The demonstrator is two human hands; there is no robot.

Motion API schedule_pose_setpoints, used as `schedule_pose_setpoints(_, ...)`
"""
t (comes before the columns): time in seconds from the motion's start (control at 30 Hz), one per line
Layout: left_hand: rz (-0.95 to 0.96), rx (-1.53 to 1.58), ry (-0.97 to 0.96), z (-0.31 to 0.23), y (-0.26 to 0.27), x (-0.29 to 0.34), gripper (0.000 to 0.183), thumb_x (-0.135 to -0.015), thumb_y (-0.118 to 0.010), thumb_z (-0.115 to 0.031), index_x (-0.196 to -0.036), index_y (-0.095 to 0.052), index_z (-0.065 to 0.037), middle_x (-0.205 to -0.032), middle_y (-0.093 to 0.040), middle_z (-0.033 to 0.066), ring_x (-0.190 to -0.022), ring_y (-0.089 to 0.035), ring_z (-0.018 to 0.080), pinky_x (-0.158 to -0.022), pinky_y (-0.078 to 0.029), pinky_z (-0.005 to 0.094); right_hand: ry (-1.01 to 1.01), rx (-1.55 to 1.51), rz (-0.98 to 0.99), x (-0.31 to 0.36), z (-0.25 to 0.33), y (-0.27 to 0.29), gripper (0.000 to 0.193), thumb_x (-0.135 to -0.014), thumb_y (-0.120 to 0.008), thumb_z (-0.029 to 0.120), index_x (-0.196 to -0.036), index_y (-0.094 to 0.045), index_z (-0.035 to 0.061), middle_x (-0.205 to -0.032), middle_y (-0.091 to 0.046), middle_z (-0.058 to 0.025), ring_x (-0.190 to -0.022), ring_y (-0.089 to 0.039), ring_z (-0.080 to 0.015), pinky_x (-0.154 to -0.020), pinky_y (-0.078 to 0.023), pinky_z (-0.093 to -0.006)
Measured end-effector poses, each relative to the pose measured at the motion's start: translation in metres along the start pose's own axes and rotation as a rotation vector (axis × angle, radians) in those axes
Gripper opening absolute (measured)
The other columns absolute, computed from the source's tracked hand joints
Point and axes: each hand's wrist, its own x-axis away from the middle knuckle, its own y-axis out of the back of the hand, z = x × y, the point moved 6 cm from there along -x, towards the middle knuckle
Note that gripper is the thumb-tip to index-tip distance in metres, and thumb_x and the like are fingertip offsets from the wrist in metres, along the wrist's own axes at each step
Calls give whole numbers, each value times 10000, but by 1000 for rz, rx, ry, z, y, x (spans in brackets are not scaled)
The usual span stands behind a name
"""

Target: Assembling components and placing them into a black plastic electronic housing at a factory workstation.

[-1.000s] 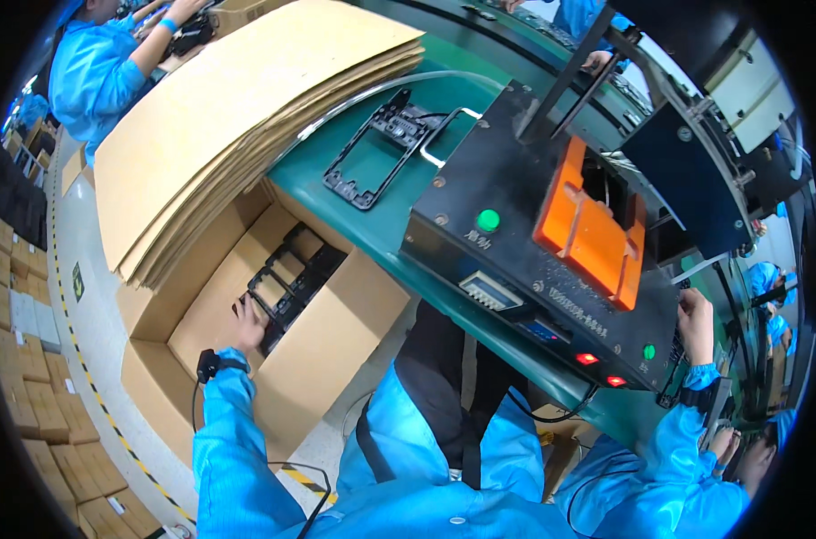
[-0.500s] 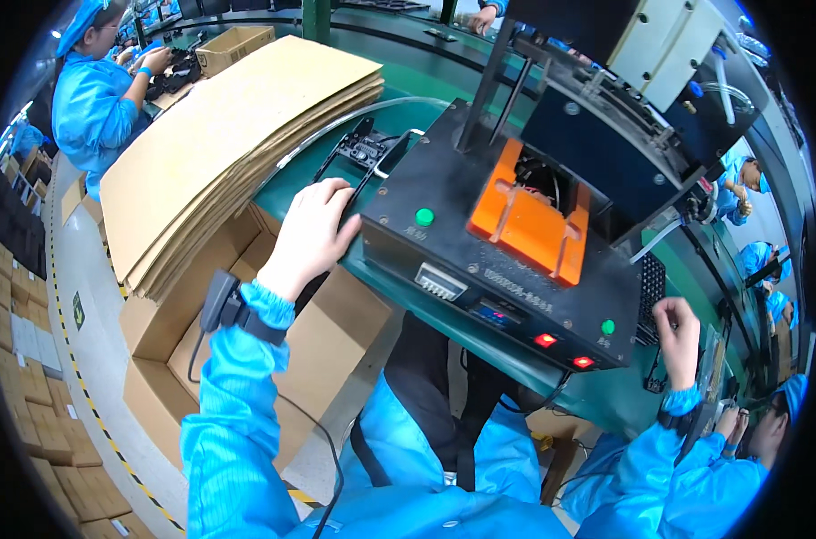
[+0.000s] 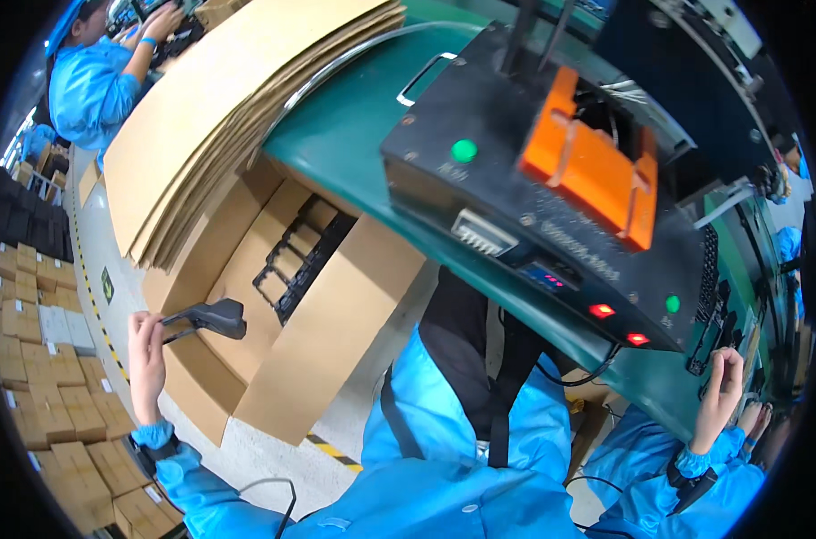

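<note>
My left hand (image 3: 146,364) is out past the left side of an open cardboard box (image 3: 327,337). Its fingers are closed on a black plastic part (image 3: 217,318) with thin legs, which hangs over the box's edge. Inside the box lies a black plastic frame (image 3: 302,256) with several square openings. At the right end of the green table, my right hand (image 3: 720,395) has thumb and fingertips drawn together. Small black parts (image 3: 709,337) lie right by those fingertips; whether one is gripped cannot be made out.
A black machine (image 3: 516,198) with an orange fixture (image 3: 592,171), green buttons and lit red switches stands on the green table (image 3: 345,135). Flat cardboard sheets (image 3: 237,99) are stacked at left. Co-workers (image 3: 93,90) sit nearby. Stacked cartons (image 3: 57,395) line the floor.
My left hand has moved from the table beside the machine, leftward and down past the box. The black part near the machine's handle is gone from the table. My right hand has lowered slightly.
</note>
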Motion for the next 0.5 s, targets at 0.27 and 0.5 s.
schedule_pose_setpoints(0.27,560,-64,-41,150,-195,-49,184,-951,-580,-158,-1034,-710,-60,-1092,-549,178,-1025,-564,354,-938,-462,416,-62,139,127,-12,-23,-1,97,-1018,-525,62,-1021,-567,-25,-952,-565,-29,-919,-517,-99,-867,-409,-218)
schedule_pose_setpoints(0.5,650,-427,570,270,-291,-10,696,-964,-575,-450,-1425,-428,51,-1409,-506,274,-1290,-494,411,-1074,-407,457,-38,369,-9,7,21,2,110,-946,-615,73,-998,-661,-12,-958,-692,-118,-909,-655,-205,-822,-511,-313)
